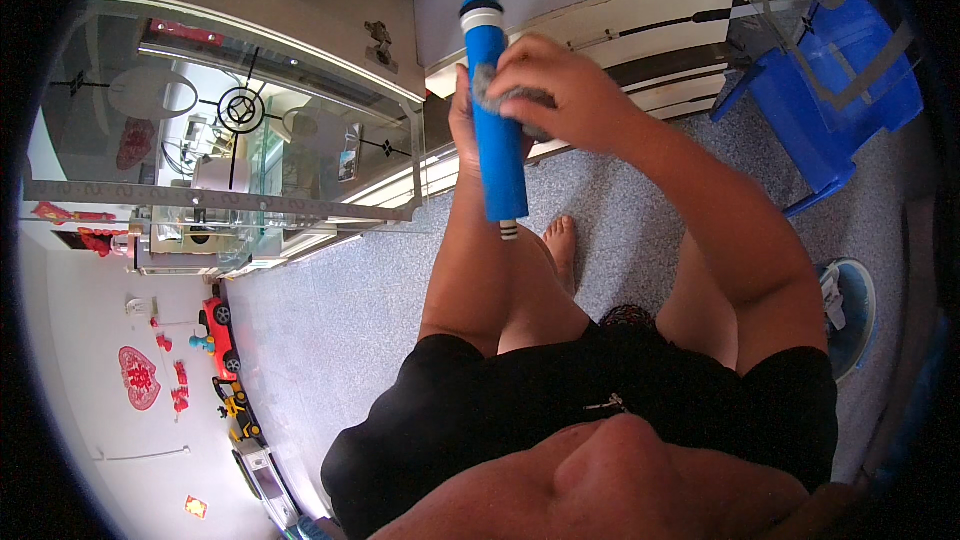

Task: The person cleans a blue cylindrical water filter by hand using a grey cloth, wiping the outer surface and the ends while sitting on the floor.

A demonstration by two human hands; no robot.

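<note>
A blue cylindrical filter cartridge, with a white band and dark cap at its upper end and a ringed white stem at its lower end, is held up before me, slightly tilted. Behind it, my left hand grips it, mostly hidden by the cartridge. My right hand pinches a grey, fuzzy pad or cloth against the cartridge's side. That hand looks slightly blurred.
A glass-doored cabinet stands at the left, close to my left hand. Drawers lie beyond my hands. A blue plastic chair is at the upper right, a round bin at the right. Toy vehicles line the far-left wall.
</note>
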